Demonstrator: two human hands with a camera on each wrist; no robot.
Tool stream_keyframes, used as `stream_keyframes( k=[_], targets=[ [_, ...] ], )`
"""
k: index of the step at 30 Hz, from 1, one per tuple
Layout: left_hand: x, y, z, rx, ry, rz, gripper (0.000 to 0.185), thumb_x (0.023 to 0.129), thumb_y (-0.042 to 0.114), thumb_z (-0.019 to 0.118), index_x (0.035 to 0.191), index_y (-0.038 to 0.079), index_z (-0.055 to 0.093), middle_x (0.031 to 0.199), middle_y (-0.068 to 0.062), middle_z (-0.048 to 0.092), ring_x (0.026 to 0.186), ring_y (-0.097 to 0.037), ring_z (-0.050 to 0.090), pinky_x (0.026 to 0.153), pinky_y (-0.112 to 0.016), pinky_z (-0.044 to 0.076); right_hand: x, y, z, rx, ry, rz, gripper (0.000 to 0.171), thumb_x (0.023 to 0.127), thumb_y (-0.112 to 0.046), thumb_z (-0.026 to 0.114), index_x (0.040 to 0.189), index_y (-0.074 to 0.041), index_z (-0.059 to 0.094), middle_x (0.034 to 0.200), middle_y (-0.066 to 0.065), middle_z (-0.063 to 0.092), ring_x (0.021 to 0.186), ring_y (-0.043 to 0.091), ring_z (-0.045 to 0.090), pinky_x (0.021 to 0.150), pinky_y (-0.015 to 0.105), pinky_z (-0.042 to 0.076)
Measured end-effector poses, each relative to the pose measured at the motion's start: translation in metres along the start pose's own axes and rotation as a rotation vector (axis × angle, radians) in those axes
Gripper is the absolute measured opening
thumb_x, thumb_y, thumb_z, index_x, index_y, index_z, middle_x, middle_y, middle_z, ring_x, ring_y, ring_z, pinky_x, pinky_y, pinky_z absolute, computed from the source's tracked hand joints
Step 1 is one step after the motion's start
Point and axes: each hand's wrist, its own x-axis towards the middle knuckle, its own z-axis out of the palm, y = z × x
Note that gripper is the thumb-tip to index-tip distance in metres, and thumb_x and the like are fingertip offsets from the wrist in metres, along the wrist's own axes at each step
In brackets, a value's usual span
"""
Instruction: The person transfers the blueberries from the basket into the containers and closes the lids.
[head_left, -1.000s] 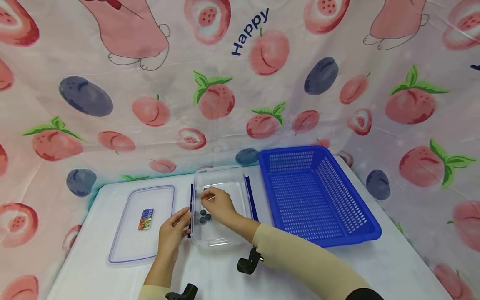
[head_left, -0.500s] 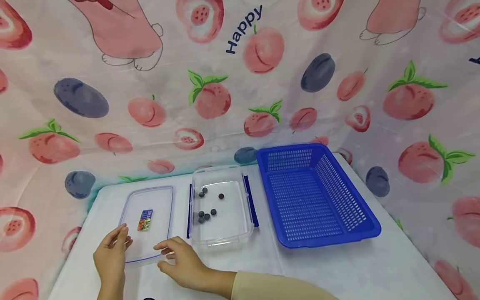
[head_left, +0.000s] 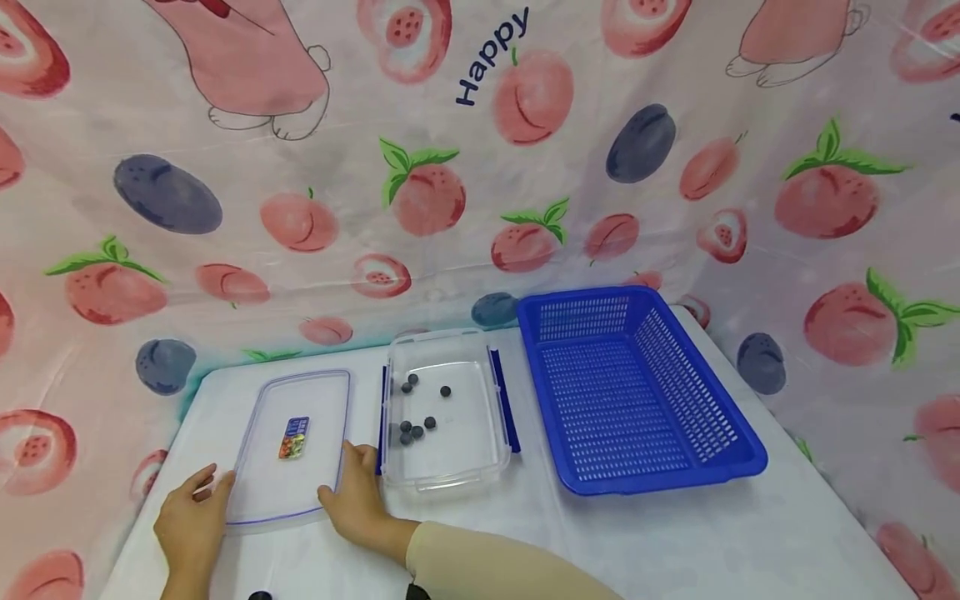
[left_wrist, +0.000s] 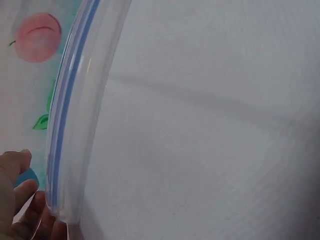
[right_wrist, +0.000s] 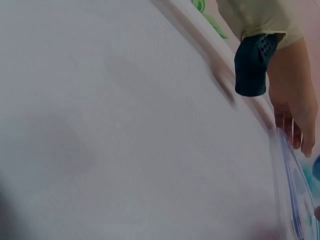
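A clear plastic lid [head_left: 262, 492] with a blue-purple sealing rim and a small coloured label lies on the left part of the table. My left hand [head_left: 189, 521] holds its near left corner. In the left wrist view, the left fingers [left_wrist: 22, 192] meet the rim, some partly hidden behind it. My right hand [head_left: 360, 504] grips the near right corner, thumb over the lid and fingers along the side. Beside it stands a clear plastic box [head_left: 461, 477] with dark blue side clips. Several small dark round fruits, like blueberries [head_left: 417, 432], lie inside.
An open blue mesh basket [head_left: 562, 400] stands to the right of the box. White cloth [head_left: 637, 542] covers the table. Behind rises a fruit-printed curtain [head_left: 420, 292]. A dark wrist camera [right_wrist: 251, 65] sits on the left wrist.
Both hands have left the box and come to the lid's near corners. The box now shows its dark fruits uncovered. The lid, box and basket stay in place.
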Motion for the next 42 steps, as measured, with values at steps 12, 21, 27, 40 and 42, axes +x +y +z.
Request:
stream_keyframes(
  k=[12,21,27,40,42],
  targets=[
    [0.007,-0.013,-0.005,0.128,-0.079,-0.069,0.051,0.093,0.038,0.064,0.121,-0.005,0.065,0.112,-0.022,0.069,0.087,-0.020,0.068,0.080,-0.048,0.043,0.018,-0.010,0.018,-0.097,0.035,0.072,0.073,0.082,-0.011,0.078,0.144,0.006,0.042,0.113,0.002,0.039,0.116,0.012,0.044,0.108,0.024,0.039],
    [0.002,-0.006,-0.003,0.152,-0.129,-0.090,0.053,0.091,0.041,0.066,0.118,-0.005,0.067,0.094,-0.019,0.072,0.102,-0.046,0.059,0.075,-0.049,0.042,0.025,-0.011,0.020,0.040,0.119,0.176,0.072,0.066,0.004,0.080,0.133,0.005,0.054,0.109,0.003,0.043,0.106,0.014,0.050,0.101,0.023,0.044],
    [0.006,-0.006,-0.005,0.145,-0.178,-0.104,0.056,0.090,0.045,0.066,0.117,-0.003,0.068,0.085,-0.012,0.073,0.104,-0.045,0.059,0.079,-0.048,0.041,0.027,-0.011,0.019,0.191,0.214,0.204,0.066,0.057,0.013,0.077,0.121,0.002,0.061,0.102,-0.001,0.046,0.093,0.013,0.053,0.089,0.023,0.050],
    [0.012,-0.001,-0.007,0.054,-0.320,-0.188,0.069,0.089,0.053,0.065,0.128,-0.004,0.060,0.106,-0.018,0.072,0.121,-0.045,0.052,0.096,-0.052,0.038,0.025,-0.011,0.010,0.287,0.220,0.238,0.066,0.062,0.015,0.073,0.124,-0.001,0.060,0.105,-0.005,0.049,0.100,0.015,0.054,0.092,0.025,0.049],
    [0.011,-0.002,-0.009,0.043,-0.332,-0.204,0.070,0.088,0.054,0.066,0.129,-0.003,0.059,0.104,-0.015,0.073,0.123,-0.044,0.051,0.098,-0.053,0.037,0.025,-0.011,0.009,0.307,0.215,0.241,0.067,0.063,0.015,0.073,0.127,0.000,0.058,0.104,-0.004,0.049,0.100,0.014,0.053,0.091,0.025,0.049]
  ],
)
